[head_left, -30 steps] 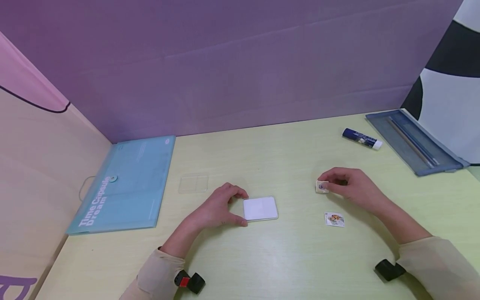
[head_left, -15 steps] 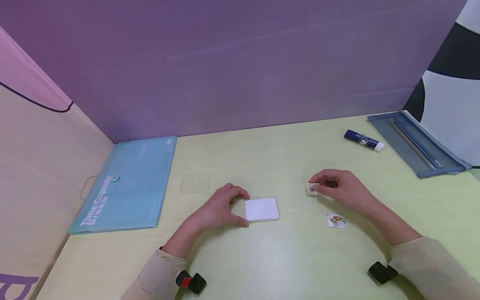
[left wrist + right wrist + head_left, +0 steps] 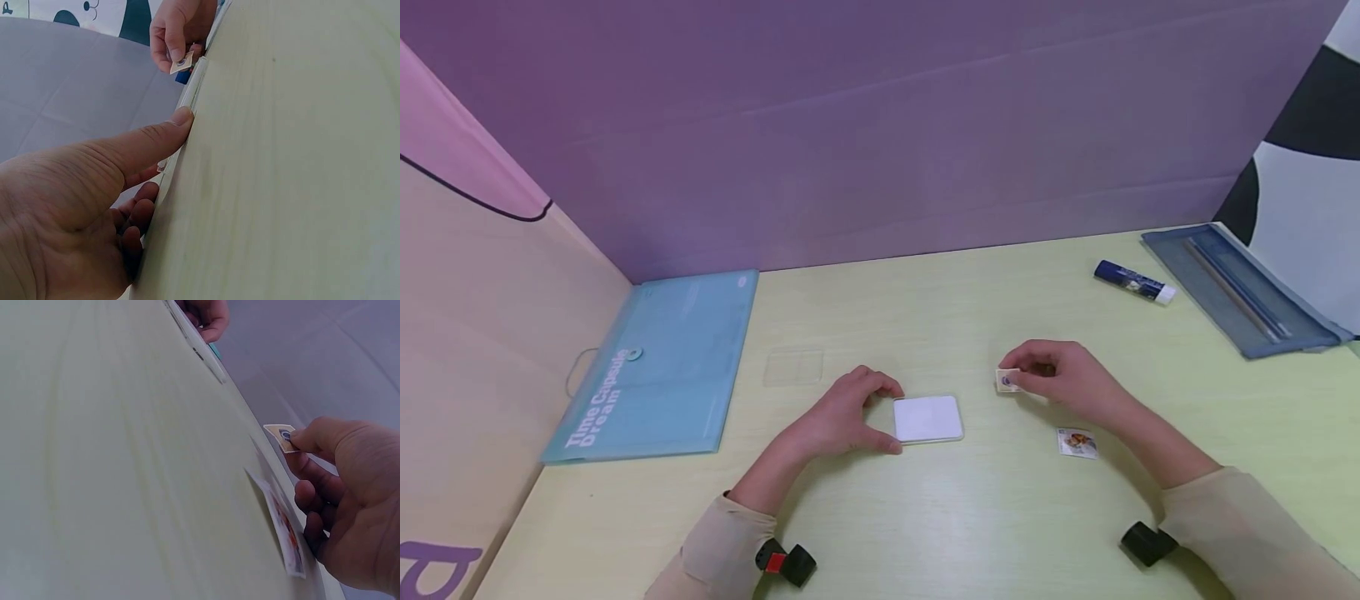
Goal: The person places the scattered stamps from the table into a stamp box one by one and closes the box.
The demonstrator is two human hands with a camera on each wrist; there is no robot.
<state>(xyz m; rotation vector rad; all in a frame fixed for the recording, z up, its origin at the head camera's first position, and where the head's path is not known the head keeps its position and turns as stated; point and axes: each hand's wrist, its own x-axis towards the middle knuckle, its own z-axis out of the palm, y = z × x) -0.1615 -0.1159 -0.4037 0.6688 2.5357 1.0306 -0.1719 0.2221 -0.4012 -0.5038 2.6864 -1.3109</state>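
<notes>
In the head view my left hand (image 3: pixel 848 414) holds a small white, round-cornered rectangular pad (image 3: pixel 928 418) by its left end. The thumb lies at the near corner and a finger at the far one. In the left wrist view the pad (image 3: pixel 192 84) appears edge-on, flat on the table, beside the thumb. My right hand (image 3: pixel 1066 375) pinches a small cream postage stamp (image 3: pixel 282 436) with a dark round design between thumb and finger, above the table to the right of the pad. A second stamp (image 3: pixel 1077 443), with a colourful picture, lies below the right hand, slightly curled in the right wrist view.
A blue document folder (image 3: pixel 658 367) lies at the left, with a clear plastic piece (image 3: pixel 793 367) beside it. At the back right are a dark blue glue stick (image 3: pixel 1133 282) and a zip pouch (image 3: pixel 1247 292). A purple panel (image 3: pixel 880 133) stands behind the table.
My right hand has moved left with the stamp, closer to the white pad. The left hand keeps its place at the pad. The head view has shifted slightly.
</notes>
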